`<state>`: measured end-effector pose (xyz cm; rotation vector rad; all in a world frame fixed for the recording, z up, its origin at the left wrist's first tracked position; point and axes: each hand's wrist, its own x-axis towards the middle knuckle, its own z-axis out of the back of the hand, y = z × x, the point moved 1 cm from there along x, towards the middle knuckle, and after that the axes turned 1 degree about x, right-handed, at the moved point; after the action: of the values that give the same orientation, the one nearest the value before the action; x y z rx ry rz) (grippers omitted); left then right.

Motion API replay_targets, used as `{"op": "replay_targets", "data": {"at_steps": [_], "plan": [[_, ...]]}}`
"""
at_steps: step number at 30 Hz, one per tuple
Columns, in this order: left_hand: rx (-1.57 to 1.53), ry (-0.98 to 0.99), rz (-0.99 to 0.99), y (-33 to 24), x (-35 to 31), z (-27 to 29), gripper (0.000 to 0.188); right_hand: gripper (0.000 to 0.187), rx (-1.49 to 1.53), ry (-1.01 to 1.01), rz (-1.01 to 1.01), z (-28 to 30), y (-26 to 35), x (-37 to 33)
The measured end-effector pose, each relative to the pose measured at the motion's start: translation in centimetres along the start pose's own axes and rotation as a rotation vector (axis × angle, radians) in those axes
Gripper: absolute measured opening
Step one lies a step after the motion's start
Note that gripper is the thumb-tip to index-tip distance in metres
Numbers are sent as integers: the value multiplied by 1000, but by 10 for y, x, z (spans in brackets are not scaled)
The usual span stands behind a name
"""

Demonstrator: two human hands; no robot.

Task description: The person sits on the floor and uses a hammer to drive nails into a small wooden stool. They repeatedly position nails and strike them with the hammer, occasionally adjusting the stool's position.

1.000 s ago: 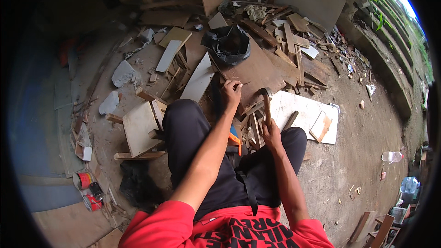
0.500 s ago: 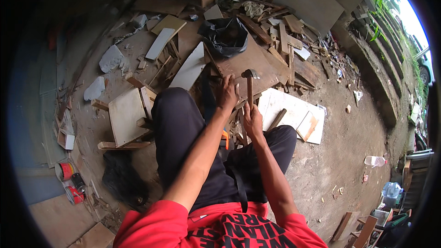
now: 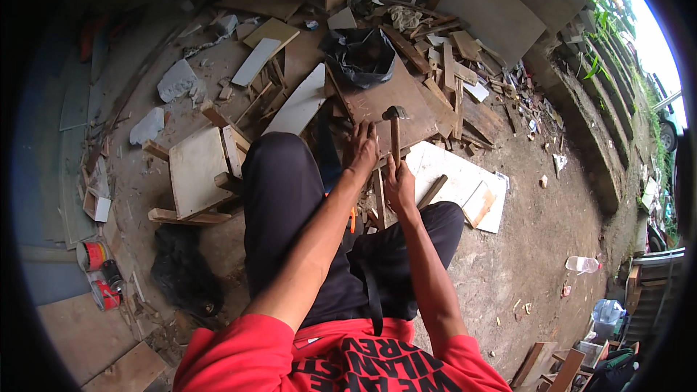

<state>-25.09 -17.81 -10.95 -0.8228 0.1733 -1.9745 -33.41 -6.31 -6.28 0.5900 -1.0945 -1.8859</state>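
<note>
Right hand has its grip closed round the handle of a hammer, which now stands upright with the head raised; a second ago it was lower and tilted, so this reads as the top of a swing. Left hand is pressed flat, fingers spread, on a brown wooden board in front of the knees; it grips nothing and hasn't shifted. Can't tell whether a nail sits under the fingers. Left hand lies just beside the hammer's line, so a miss looks like the risk. Around: black bag behind the board, white panel to the right, small wooden stool to the left, paint cans far left on the floor
</note>
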Motion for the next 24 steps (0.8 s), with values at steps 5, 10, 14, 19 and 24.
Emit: {"op": "replay_targets", "data": {"at_steps": [5, 10, 14, 19, 24], "plan": [[-48, 2, -14, -2, 0, -3, 42, 43, -53, 3, 32, -1, -13, 3], [-65, -41, -39, 17, 0, -9, 42, 42, -83, 62, 33, -4, -5, 3], [-87, 10, -23, 0, -2, 1, 43, 42, -83, 48, 13, 5, -10, 6], [-17, 80, -25, -1, 4, 8, 44, 39, -185, 79, 37, 6, -3, 10], [12, 51, -24, -2, 2, 17, 44, 35, -63, -8, 41, 16, 47, 4]]}}
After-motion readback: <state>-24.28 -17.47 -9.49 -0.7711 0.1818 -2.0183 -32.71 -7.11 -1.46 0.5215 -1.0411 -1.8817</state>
